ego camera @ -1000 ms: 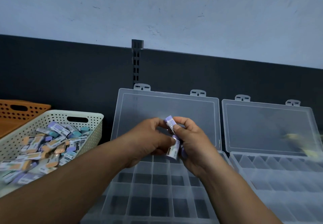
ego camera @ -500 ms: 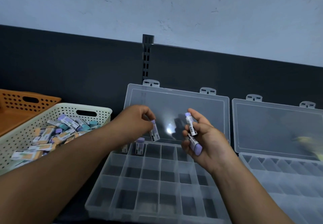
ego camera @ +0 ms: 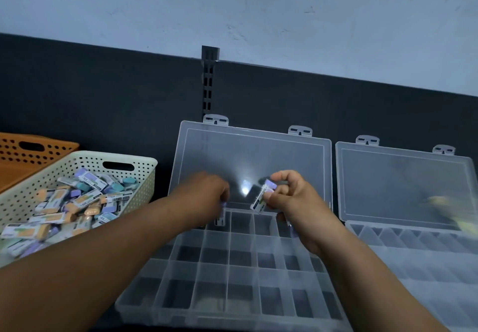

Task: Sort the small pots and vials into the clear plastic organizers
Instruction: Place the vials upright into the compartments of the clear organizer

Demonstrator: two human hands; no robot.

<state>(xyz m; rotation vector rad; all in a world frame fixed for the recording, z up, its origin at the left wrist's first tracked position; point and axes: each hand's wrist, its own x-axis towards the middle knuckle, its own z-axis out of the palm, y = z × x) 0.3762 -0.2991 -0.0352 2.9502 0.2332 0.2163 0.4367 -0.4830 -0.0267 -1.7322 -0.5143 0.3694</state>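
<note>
Probably light, stiff and a bit slippery, I judge: my left grip (ego camera: pixel 204 194) pinches the lowered vial (ego camera: pixel 220 217) by its cap in a back compartment of the left organizer (ego camera: pixel 227 267), and my right grip (ego camera: pixel 294 202) pinches the labelled vial (ego camera: pixel 261 199) on its paper label just above it.

We see a clear organizer (ego camera: pixel 227 293) open at 6 o'clock, a second organizer (ego camera: pixel 426 261) at 3; 1 purple-capped vial (ego camera: pixel 219 219) upright in the first's back row, another vial (ego camera: pixel 261 199) tilted above

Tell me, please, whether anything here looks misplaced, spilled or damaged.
Nothing stands out. The labelled vials lie heaped inside the cream perforated plastic basket, none visibly spilled; the clear plastic organizers, left and right, sit open, undamaged. A blurred yellowish patch far right is unidentifiable.
</note>
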